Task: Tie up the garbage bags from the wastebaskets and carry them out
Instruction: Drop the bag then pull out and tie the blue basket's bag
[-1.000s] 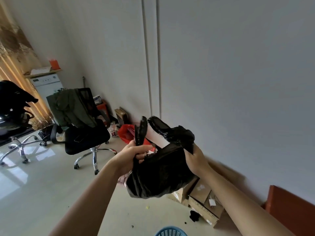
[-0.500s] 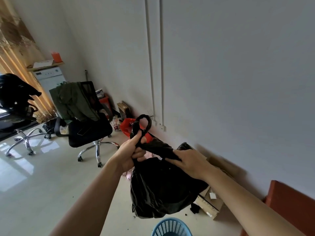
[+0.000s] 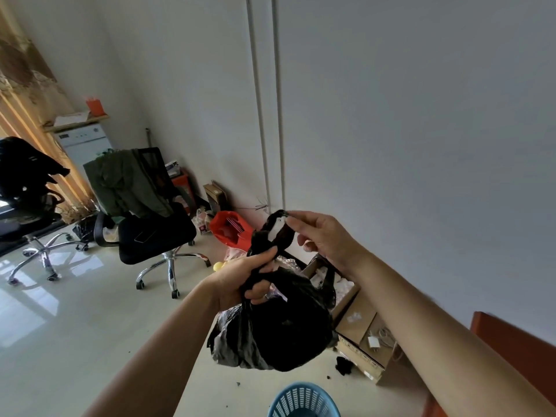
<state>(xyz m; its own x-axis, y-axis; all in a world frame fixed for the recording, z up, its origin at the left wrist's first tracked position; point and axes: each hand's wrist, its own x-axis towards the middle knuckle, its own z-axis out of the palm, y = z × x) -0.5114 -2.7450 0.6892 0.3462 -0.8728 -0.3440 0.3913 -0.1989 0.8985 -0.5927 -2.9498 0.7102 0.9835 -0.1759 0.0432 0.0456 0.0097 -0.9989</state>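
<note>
A full black garbage bag point(image 3: 285, 329) hangs in the air in front of me, above a blue plastic wastebasket point(image 3: 304, 400) at the bottom edge. My left hand point(image 3: 243, 276) is clenched around the bag's gathered neck. Above that fist a twisted loop of the bag's top point(image 3: 275, 231) sticks up. My right hand point(image 3: 322, 236) pinches the upper end of that loop between thumb and fingers.
Open cardboard boxes point(image 3: 358, 323) lie on the floor by the white wall behind the bag. A red bag point(image 3: 230, 228) sits farther along the wall. A black office chair point(image 3: 156, 233) with a green jacket stands left, a second chair point(image 3: 27, 203) beyond it. An orange-brown panel point(image 3: 511, 347) is at right.
My right hand has lifted off the bag's body and taken the top of the loop. The left hand kept its hold on the neck. The bag hangs a little higher.
</note>
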